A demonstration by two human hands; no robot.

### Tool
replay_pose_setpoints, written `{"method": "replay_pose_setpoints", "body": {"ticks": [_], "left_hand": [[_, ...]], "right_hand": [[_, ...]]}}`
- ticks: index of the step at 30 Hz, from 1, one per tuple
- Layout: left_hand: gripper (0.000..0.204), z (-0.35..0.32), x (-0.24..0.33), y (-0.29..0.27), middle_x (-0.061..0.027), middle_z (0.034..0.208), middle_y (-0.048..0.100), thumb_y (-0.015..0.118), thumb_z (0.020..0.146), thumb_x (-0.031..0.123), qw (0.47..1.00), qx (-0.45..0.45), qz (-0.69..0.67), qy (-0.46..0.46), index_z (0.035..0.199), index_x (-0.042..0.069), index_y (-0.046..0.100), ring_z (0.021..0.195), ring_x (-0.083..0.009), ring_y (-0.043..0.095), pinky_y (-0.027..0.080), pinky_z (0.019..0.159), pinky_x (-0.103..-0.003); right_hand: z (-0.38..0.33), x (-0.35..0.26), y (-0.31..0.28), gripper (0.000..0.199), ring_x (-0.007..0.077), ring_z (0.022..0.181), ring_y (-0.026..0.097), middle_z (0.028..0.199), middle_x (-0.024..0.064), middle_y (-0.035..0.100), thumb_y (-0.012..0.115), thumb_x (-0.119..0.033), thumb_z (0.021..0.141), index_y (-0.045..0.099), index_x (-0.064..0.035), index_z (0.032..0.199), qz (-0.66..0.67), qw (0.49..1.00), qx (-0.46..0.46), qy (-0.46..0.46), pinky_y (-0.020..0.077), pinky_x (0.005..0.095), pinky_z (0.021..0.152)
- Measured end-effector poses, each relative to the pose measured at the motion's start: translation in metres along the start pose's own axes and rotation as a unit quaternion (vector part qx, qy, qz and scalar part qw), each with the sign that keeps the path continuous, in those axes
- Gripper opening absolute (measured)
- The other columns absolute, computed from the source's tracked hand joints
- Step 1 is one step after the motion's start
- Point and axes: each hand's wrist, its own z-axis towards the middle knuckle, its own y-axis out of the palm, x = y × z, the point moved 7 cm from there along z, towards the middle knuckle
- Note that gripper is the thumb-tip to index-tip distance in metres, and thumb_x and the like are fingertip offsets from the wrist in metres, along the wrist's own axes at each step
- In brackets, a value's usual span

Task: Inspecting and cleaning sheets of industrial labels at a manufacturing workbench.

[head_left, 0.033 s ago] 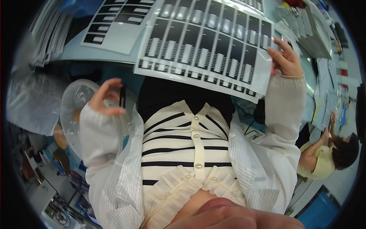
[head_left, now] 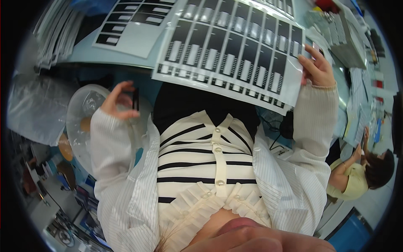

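Note:
A large white sheet with rows of black-and-white rectangular labels tilts over the table's front edge and my lap. My right hand grips its right edge, with fingers on top and the thumb side partly hidden. Left of the sheet, above a translucent round bin, is my left hand, its fingers curved. A thin black strip stands upright between its fingertips and thumb, apparently held there. Exactly how the fingers touch the strip is hard to see.
A second label sheet lies on the pale blue table. Stacked sheets stand at far left. Below is the bin, beside a clear plastic bag. A grey box stands at far right; another person works beyond.
My left hand has moved slightly away from me along with the black strip. The large sheet and my right hand have shifted slightly to the right in view.

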Motion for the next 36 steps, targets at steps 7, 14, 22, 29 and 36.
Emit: {"method": "replay_pose_setpoints", "body": {"ticks": [7,14,22,29,36], "left_hand": [[0.082,0.073,-0.165,-0.091,-0.011,0.119,0.054,0.087,0.057,0.003,0.91,0.393,-0.131,-0.021,0.127,0.003,0.045,0.105,-0.0216,0.055,0.052,0.088,-0.037],[0.049,0.102,-0.107,-0.178,-0.0112,0.111,0.058,0.076,0.076,0.012,0.802,0.589,-0.002,0.104,0.116,-0.001,0.05,0.102,-0.0226,0.055,0.047,0.089,-0.037],[0.042,0.113,-0.149,-0.17,-0.011,0.108,0.058,0.073,0.08,0.015,0.705,0.641,-0.296,0.06,0.112,-0.001,0.051,0.098,-0.022,0.055,0.047,0.087,-0.036],[0.037,0.099,-0.158,-0.156,-0.0107,0.105,0.058,0.07,0.082,0.017,0.607,0.663,-0.434,0.064,0.109,-0.001,0.051,0.095,-0.0216,0.055,0.046,0.086,-0.035],[0.024,0.005,-0.109,-0.128,-0.0095,0.096,0.058,0.058,0.091,0.022,0.554,0.808,-0.134,0.145,0.099,-0.001,0.053,0.084,-0.0178,0.052,0.044,0.077,-0.031]], "right_hand": [[-0.012,-0.005,-0.012,0.047,0.0084,0.049,0.054,0.07,0.0056,0.059,0.06,-0.021,0.092,0.046,-0.0013,0.132,-0.042,0.996,0.071,-0.045,0.0419,0.0179,0.046],[-0.057,-0.019,-0.051,0.044,0.0063,0.051,0.053,0.072,0.0053,0.06,0.058,-0.025,0.093,0.049,-0.0028,0.13,-0.051,0.98,0.171,-0.088,0.0409,0.0168,0.048],[-0.091,-0.038,-0.05,0.042,0.0053,0.05,0.053,0.073,0.0045,0.061,0.058,-0.022,0.093,0.05,-0.0012,0.129,-0.072,0.968,0.207,-0.127,0.0403,0.0158,0.046],[-0.075,-0.113,0.032,0.033,0.0079,0.064,0.057,0.077,0.0054,0.061,0.064,-0.007,0.085,0.058,0.002,0.116,-0.254,0.936,0.111,-0.217,0.044,0.0193,0.054],[-0.007,-0.172,0.185,0.035,0.0273,0.092,0.061,0.106,0.0107,0.06,0.075,-0.016,0.072,0.062,-0.0031,0.102,-0.457,0.745,-0.095,-0.476,0.0508,0.0347,0.076]]}}
